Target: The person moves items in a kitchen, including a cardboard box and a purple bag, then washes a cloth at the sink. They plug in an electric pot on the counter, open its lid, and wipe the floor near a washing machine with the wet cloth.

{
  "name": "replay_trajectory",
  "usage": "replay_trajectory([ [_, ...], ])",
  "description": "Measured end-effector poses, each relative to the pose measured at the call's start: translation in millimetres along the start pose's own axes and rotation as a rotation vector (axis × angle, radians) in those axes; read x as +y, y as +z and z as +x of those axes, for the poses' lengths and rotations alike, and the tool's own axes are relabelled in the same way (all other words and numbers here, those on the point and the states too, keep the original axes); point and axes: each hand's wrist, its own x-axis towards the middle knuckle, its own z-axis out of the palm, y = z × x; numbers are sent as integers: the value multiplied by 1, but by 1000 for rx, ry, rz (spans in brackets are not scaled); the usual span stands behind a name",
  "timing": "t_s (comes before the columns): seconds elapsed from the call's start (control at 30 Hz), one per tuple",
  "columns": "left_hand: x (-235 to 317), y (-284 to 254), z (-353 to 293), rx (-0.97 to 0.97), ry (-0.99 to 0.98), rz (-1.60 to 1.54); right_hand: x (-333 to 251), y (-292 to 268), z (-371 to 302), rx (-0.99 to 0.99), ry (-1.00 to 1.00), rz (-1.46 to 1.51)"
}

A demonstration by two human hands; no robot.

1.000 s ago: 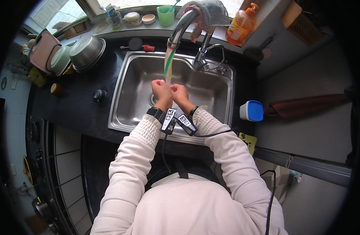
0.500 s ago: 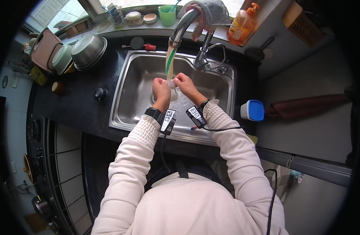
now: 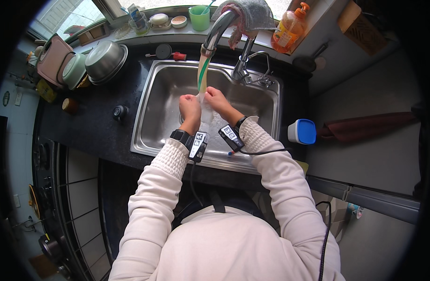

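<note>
Left hand (image 3: 190, 111), center of frame, fingers curled in, and right hand (image 3: 216, 100), just right of it with fingers bent toward the left one; grip too small and blurred to tell what either pinches. Both are over the stainless-steel sink (image 3: 257, 96) at mid-frame, by the lower end of the yellowish green-striped hose (image 3: 203, 75), which hangs from the chrome gooseneck faucet (image 3: 219, 32), upper center. Blue-lidded white tub (image 3: 302, 131) right of sink, steel bowl (image 3: 102, 62) upper left, orange pump bottle (image 3: 288, 32) upper right.
</note>
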Motion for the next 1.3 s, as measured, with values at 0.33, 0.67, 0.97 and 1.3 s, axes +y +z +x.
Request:
replay_trajectory([
  [0.33,-11,-15,11,-335,-56,217,12,6,7,229,-157,-485],
  [0.67,5,-22,0,-288,60,143,20,11,-7,-124,196,267],
  [0.97,19,-28,1,-169,157,142,34,-18,-13,-231,39,5],
  [1.3,-3,-16,1,-226,48,155,-8,-20,-17,-139,70,153],
])
